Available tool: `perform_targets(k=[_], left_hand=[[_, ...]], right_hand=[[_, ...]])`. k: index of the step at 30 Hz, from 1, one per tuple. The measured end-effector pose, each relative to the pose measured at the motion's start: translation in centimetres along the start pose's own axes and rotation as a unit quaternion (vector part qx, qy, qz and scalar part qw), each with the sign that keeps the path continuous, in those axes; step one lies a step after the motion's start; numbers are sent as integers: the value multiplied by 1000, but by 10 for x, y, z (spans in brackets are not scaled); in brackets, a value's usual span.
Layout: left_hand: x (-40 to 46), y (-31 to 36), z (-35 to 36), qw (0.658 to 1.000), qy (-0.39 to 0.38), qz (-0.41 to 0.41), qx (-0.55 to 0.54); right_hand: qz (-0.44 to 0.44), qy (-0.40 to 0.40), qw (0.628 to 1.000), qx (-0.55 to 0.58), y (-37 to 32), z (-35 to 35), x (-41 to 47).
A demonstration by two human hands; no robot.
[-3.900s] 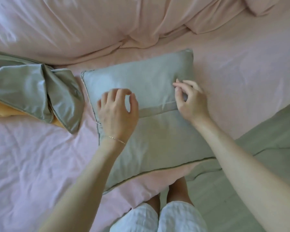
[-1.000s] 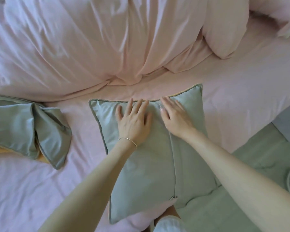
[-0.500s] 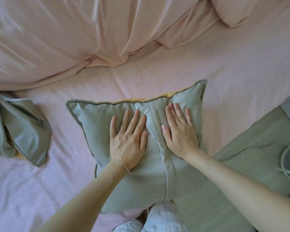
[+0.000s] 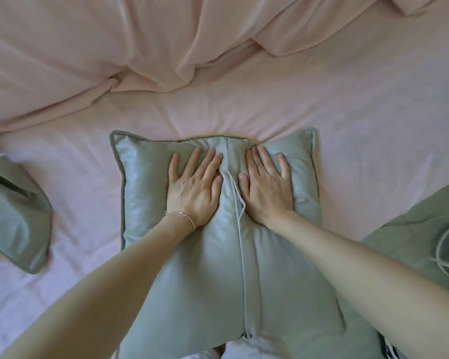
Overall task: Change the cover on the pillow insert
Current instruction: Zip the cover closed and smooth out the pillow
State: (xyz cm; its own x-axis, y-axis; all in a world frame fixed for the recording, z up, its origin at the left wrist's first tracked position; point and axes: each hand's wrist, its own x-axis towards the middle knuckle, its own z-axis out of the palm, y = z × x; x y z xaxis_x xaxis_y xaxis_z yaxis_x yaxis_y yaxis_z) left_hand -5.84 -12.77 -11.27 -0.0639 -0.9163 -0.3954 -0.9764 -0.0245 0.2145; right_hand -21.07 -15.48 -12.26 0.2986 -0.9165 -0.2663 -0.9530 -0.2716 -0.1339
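Pillow (image 4: 208,268) in grey-green cover lies flat on the bed (image 4: 347,120) at its near edge, seam up the middle. Left hand (image 4: 192,187) and right hand (image 4: 266,187) press it palm-down either side of the seam, fingers straight and spread, gripping nothing. Second grey-green cover (image 4: 13,216), possibly with a yellow insert beneath, lies crumpled toward the left edge.

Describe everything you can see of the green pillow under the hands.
The pillow is square, plump and sage green, in a smooth cover with a slight sheen and piped edges. A flap seam runs down its middle, from the far edge toward the person. It lies flat on the pink sheet, its near end at the bed's edge. The left hand and right hand press flat on it, one each side of the seam, denting it.
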Motion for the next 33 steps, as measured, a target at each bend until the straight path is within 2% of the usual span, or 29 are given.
perform_targets(k=[4,10,15,18,21,23,25,27,29,33], left_hand=[[35,-10,-4,1000,-6,-16,4],[69,-15,-14,999,11,-46,-14],[22,-15,-30,990,106,-22,-86],[-24,-4,-42,984,154,22,-82],[-56,16,-61,984,165,37,-54],[-62,33,-81,988,111,-26,-104],[-54,53,-88,980,62,-72,-174],[-51,73,-90,991,51,5,-125],[-53,83,-79,994,31,94,-40],[-76,83,-50,991,22,130,5]], right_hand=[[34,16,999,19,-1,5,34],[85,139,984,77,4,-2,69],[45,181,971,148,0,-25,28],[21,223,954,198,6,-38,-22],[37,188,961,202,12,-50,-60],[72,116,967,216,18,-61,-72],[68,33,975,207,27,-69,-78],[42,-25,985,168,35,-72,-78],[26,-51,992,112,40,-75,-80],[-29,-96,994,41,39,-71,-109]])
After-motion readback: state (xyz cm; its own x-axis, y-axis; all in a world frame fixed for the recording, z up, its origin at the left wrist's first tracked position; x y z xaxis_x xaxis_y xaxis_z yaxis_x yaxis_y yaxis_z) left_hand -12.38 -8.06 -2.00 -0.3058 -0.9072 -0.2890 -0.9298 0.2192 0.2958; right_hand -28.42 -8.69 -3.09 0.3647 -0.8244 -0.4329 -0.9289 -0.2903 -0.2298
